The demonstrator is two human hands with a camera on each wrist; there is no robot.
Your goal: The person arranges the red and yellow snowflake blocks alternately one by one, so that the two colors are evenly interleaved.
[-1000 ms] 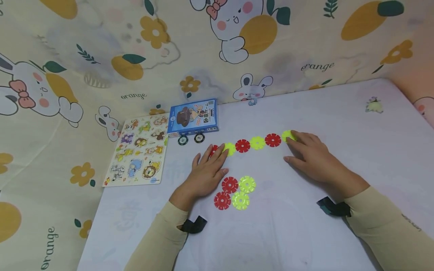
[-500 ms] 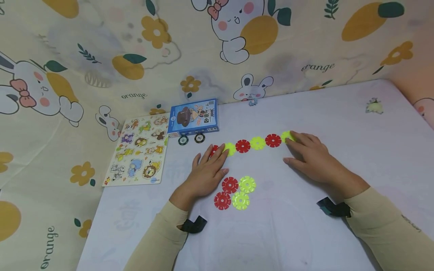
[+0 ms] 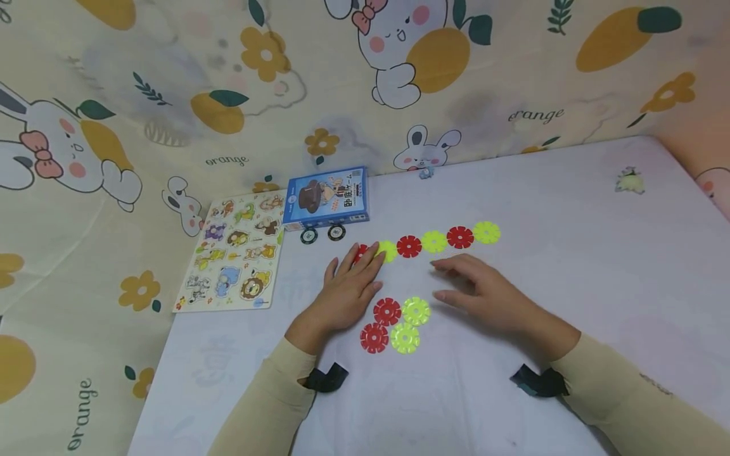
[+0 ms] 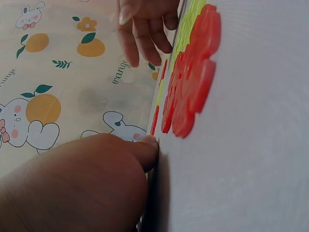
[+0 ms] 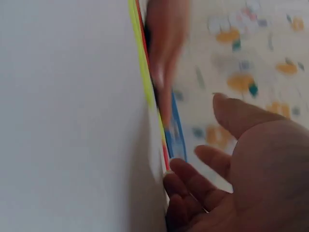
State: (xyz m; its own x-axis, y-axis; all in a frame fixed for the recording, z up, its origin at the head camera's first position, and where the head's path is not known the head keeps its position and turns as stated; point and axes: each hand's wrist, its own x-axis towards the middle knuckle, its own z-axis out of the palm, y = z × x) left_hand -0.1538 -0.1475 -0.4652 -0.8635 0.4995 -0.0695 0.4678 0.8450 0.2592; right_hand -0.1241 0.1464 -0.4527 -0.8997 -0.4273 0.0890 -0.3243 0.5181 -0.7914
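A row of notched plastic discs, red (image 3: 409, 246) and yellow-green (image 3: 435, 241) by turns, lies across the table. My left hand (image 3: 345, 294) rests flat at the row's left end. Its fingertips partly cover a red disc (image 3: 359, 253) and touch the yellow-green one (image 3: 388, 251) beside it. Below the row, two red discs (image 3: 374, 337) and two yellow-green discs (image 3: 405, 338) form a small block. To the right of this block my right hand (image 3: 490, 297) hovers with loosely bent fingers, holding nothing. The yellow-green disc (image 3: 486, 232) at the right end is uncovered.
A blue game box (image 3: 326, 197) stands at the back left, with two dark round chips (image 3: 336, 233) before it. Left of it lies an animal picture board (image 3: 230, 253). A small figure (image 3: 630, 180) sits far right, another (image 3: 426, 172) by the patterned backdrop (image 3: 342, 76).
My right hand has left the yellow-green disc at the row's right end and moved left and nearer, toward the small block. The left hand has stayed in place.
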